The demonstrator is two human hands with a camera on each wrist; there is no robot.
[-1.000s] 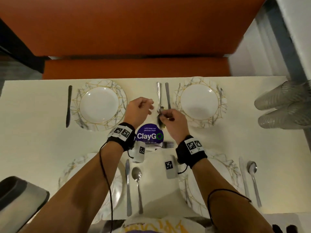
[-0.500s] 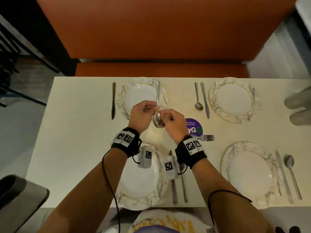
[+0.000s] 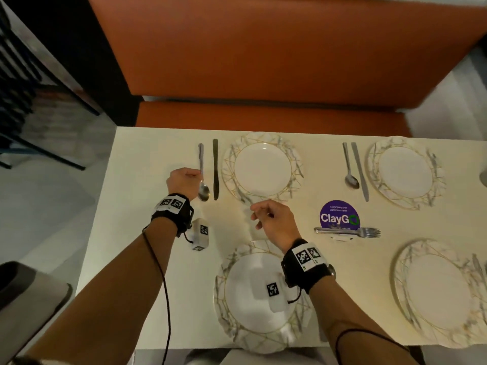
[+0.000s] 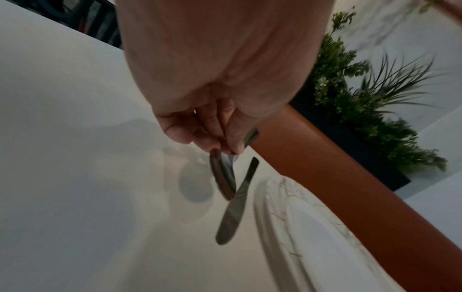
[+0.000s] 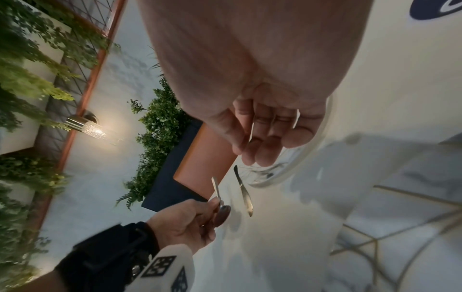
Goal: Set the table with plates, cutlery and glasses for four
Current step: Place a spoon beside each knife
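Left hand (image 3: 184,180): pinches spoon (image 3: 203,177) near its bowl, just left of knife (image 3: 215,169), at far-left plate (image 3: 262,168); spoon above table (image 3: 131,206). Right hand (image 3: 274,222): fingers loosely curled, holding nothing, between far-left plate and near plate (image 3: 247,293). Fork (image 3: 347,231): lying near sticker (image 3: 339,218).

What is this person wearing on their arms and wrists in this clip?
Bare forearms, no sleeves. Each wrist has a black strap with white square-code tags, plus a small white tagged camera box. A thin black cable runs along the left forearm; a thin black loop circles the right.
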